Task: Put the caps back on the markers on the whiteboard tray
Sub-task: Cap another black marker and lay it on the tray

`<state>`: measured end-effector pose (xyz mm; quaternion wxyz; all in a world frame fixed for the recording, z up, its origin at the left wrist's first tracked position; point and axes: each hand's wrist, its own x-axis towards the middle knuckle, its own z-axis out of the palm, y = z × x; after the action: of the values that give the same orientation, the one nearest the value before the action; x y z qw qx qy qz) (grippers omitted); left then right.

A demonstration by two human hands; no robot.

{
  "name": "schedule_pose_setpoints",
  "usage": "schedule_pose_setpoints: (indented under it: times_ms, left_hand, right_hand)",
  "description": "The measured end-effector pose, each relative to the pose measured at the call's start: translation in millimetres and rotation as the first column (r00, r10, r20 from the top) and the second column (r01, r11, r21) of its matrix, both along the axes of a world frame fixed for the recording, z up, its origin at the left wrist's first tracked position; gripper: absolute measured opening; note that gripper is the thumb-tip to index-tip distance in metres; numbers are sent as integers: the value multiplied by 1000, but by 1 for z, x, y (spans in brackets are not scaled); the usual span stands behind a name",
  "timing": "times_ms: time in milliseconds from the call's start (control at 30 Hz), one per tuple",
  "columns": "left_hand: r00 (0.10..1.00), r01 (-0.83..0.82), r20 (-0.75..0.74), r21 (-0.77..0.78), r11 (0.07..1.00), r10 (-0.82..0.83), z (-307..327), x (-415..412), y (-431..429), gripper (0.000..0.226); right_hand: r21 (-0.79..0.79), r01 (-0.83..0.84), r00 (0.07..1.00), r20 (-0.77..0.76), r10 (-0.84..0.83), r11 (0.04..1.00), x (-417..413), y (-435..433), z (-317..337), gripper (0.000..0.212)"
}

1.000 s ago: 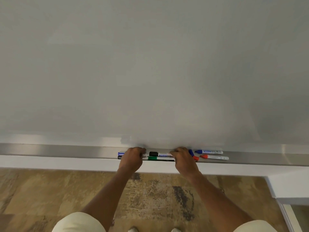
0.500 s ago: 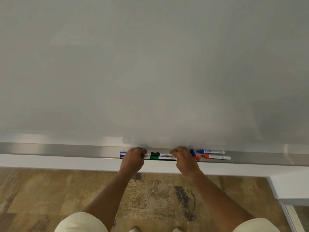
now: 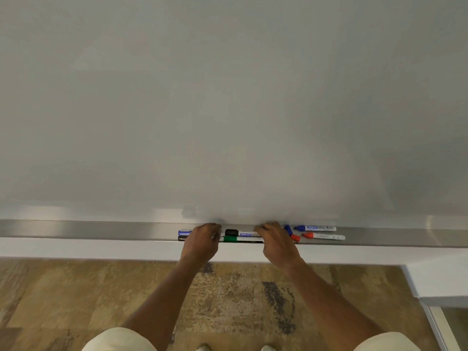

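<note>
Brushed-metal tray (image 3: 101,229), slim cylindrical markers (image 3: 315,228), curled fingers (image 3: 263,228)

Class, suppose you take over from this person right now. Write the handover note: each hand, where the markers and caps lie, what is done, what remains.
Left hand: curled on the left ends of the markers in the long metal whiteboard tray; grip unclear.
Right hand: curled on their right ends; grip unclear.
Between the hands: a white marker with black cap, behind a white marker with green cap.
Right of the hands: loose blue cap, loose red cap, uncapped blue-tipped marker, uncapped red-tipped marker.
Done: black and green look capped.
Left: cap blue and red.
</note>
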<state>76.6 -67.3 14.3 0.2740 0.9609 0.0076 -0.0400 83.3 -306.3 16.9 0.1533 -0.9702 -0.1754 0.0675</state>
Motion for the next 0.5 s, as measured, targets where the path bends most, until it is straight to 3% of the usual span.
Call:
schedule_pose_setpoints:
  times_ms: [233, 500]
  left_hand:
    - [991, 80, 116, -100, 992, -68, 7, 4, -35, 21]
    - [956, 251, 184, -105, 962, -229, 21, 12, -103, 25]
  right_hand:
    - [96, 76, 992, 97, -86, 992, -5, -33, 12, 42]
    - [106, 266, 960, 62, -273, 958, -10, -103, 23, 26]
